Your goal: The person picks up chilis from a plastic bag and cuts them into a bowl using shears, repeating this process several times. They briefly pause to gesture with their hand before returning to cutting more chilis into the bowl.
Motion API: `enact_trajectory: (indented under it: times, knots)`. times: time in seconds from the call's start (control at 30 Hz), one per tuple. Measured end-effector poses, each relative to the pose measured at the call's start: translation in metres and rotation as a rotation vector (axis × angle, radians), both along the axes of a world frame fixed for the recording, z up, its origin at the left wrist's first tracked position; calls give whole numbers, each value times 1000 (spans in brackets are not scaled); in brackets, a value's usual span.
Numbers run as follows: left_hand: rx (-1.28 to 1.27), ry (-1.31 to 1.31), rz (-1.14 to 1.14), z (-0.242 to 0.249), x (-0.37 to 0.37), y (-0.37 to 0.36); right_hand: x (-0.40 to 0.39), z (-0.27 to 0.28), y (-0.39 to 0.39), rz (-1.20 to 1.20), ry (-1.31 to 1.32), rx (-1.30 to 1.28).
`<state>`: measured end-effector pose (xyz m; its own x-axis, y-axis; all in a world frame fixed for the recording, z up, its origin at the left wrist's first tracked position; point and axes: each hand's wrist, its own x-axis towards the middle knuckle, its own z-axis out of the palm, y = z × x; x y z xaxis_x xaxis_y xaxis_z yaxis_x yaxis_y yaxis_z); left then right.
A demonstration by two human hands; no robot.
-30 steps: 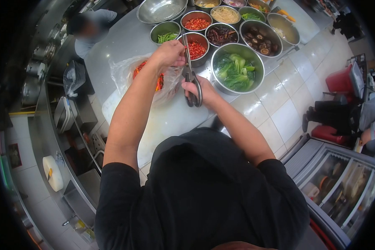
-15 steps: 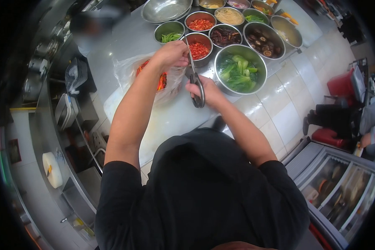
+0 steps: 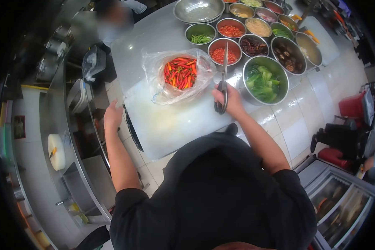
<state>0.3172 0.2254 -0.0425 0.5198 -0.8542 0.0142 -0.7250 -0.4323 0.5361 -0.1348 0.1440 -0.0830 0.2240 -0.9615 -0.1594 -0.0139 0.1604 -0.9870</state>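
We count two hands: right hand (image 3: 229,101) gripping one pair of scissors (image 3: 223,88), blades toward one bowl (image 3: 216,45) of chopped chilies; left hand (image 3: 113,116) empty, fingers loose, beyond the tabletop's (image 3: 154,35) left edge. One plastic bag (image 3: 204,71) of whole red chilies (image 3: 180,73) lies on the tabletop.

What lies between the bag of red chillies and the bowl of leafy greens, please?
In the head view, the scissors, held in the right hand, cross the gap between the bag and the bowl.
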Motion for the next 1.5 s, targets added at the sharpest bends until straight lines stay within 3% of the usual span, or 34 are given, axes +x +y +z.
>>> enact_trajectory:
  times: [0.03,0.07,0.13,0.2,0.27,0.33,0.43,0.63,0.73,0.83,0.93,1.03,1.17,1.27,1.37,1.5]
  knots:
    - [71,-365,-74,-14,14,10,1,0,1,2,7,-10]
    - [165,-138,17,18,-23,0,2,2,3,-1,24,-16]
    - [-73,-85,-145,41,-82,-21,3,-4,3,6,21,-39]
    - [-183,-62,-432,46,-127,-49,3,-6,5,15,43,-58]
    - [-127,-164,-657,47,-164,-79,3,-3,6,18,89,-77]
    - [183,-277,-625,45,-195,-107,2,-6,9,21,114,-100]
    - [333,-392,-482,30,-217,-133,1,-8,11,8,80,-117]
    - [403,-410,-409,25,-223,-151,-1,-17,12,15,108,-118]
    - [403,-174,-471,32,-203,-159,-2,-17,10,16,131,-112]
    - [255,254,-338,58,-194,-136,-1,-20,12,4,132,-142]
    - [202,-88,-573,44,-180,-124,0,-22,10,17,109,-126]
    - [170,-352,-649,37,-183,-111,-1,-24,9,29,114,-116]
    - [356,-525,-513,42,-188,-114,0,-27,8,29,109,-137]
    - [393,-498,-577,70,-196,-114,-7,-19,8,43,62,-110]
    - [193,210,-620,80,-206,-126,-13,3,11,50,-44,-36]
    - [96,641,-566,85,-261,-146,-18,39,11,61,-82,52]
